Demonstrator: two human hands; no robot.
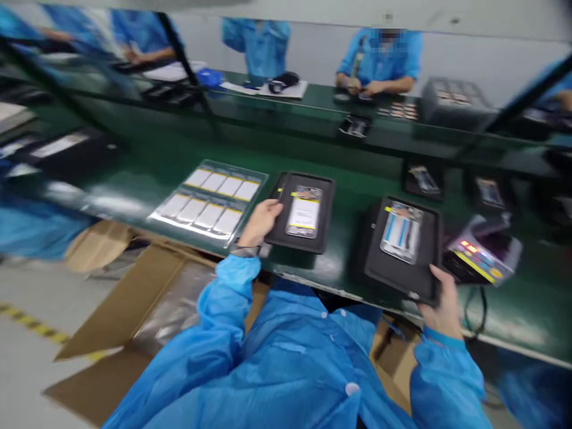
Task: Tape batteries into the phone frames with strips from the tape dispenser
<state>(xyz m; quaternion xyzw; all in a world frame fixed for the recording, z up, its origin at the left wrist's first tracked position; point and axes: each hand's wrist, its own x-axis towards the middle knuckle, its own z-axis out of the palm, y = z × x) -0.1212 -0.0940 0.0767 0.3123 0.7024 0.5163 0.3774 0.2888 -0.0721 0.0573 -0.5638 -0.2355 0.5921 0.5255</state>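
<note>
My left hand (261,223) has its fingers closed at the left edge of a black tray (324,208) on the green bench. In that tray lies a phone frame (304,211) with a white, yellow-edged sheet on it. My right hand (447,304) grips the lower right corner of another black tray (384,265), which looks slightly tilted. This one carries a phone frame (401,232) with blue strips and inner parts showing. Other trays seem to be stacked beneath it, though the dark shapes are hard to separate.
A clear sheet of white, yellow-edged stickers (205,202) lies to the left. At the right stands a small device (485,253) with a lit red display. More trays (424,179) sit behind. A cardboard box (129,310) is below the bench; co-workers (379,59) sit opposite.
</note>
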